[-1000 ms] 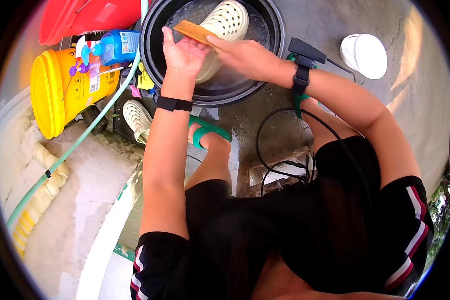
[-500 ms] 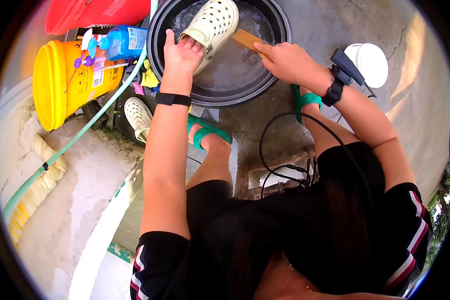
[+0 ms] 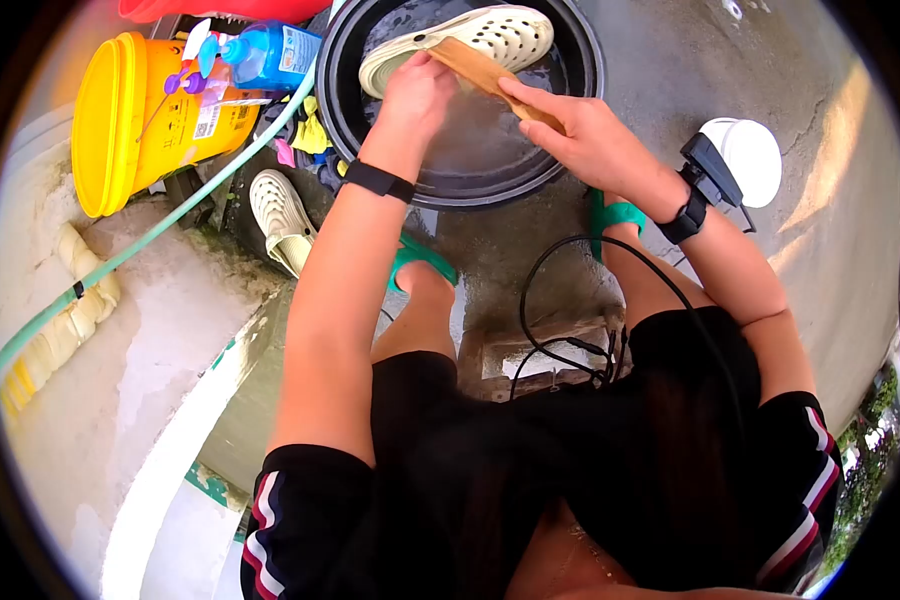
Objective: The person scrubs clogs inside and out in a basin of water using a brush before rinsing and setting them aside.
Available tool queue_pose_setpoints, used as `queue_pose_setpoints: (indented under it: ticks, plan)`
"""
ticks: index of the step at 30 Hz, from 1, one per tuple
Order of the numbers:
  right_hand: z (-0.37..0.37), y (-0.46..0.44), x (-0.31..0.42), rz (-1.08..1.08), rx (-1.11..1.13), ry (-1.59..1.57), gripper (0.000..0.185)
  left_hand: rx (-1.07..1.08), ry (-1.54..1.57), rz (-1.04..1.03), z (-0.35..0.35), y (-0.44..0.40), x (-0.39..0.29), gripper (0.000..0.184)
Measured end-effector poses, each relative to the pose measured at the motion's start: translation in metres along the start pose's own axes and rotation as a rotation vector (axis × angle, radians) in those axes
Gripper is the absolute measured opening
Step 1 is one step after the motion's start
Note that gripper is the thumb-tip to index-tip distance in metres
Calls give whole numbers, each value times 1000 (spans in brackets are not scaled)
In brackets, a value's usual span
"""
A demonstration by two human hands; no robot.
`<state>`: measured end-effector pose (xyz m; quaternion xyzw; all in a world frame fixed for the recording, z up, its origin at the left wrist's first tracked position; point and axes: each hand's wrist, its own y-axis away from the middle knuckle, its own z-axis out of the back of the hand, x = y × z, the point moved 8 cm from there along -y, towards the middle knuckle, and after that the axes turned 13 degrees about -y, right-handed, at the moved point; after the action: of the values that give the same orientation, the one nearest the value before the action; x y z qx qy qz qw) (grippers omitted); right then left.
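On the yellow bucket (image 3: 175, 110), small unreadable dark print.

CLOG (image 3: 515, 38): cream, perforated upper, wet-looking | POSE: tilted sideways, toe to the right | LOCATION: within the outline of the black basin (image 3: 480, 196), toward its far side || WOODEN PIECE (image 3: 477, 70): brown, flat, elongated | POSE: slanted, upper end overlapping clog, contact indeterminable | LOCATION: above basin interior, lower end toward right rim

Hands (image 3: 418, 100) at cream clog (image 3: 505, 32); brush (image 3: 480, 72)
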<state>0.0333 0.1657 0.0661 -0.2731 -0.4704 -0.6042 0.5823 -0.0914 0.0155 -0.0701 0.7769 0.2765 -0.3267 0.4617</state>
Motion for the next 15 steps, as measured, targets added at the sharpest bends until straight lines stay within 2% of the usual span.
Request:
queue_pose_setpoints:
  ticks: [1,3,7,9,11,13,14,15]
  plan:
    - [-14,-11,-7,87,-34,-3,51,33,-35,-25,-7,6,0,28]
    - [-21,-36,-13,180,-122,-27,52,-12,-118,-1,-6,5,11,22]
    - [-31,-38,-13,7,-44,-49,51,-97,3,20,-4,7,6,20]
    - [-34,-9,-8,175,-94,-91,51,-81,41,27,-2,4,9,20]
    - [-34,-6,-9,227,-119,-38,50,-42,14,29,-3,-4,21,20]
    - [-32,-33,-10,77,-96,48,51,-61,-92,-44,-12,-5,24,20]
    - [-34,-45,-9,-18,-61,59,53,-66,-46,-11,-12,-2,22,20]
    - [-38,-44,-3,39,-58,49,53,-106,-19,-8,-4,1,17,21]
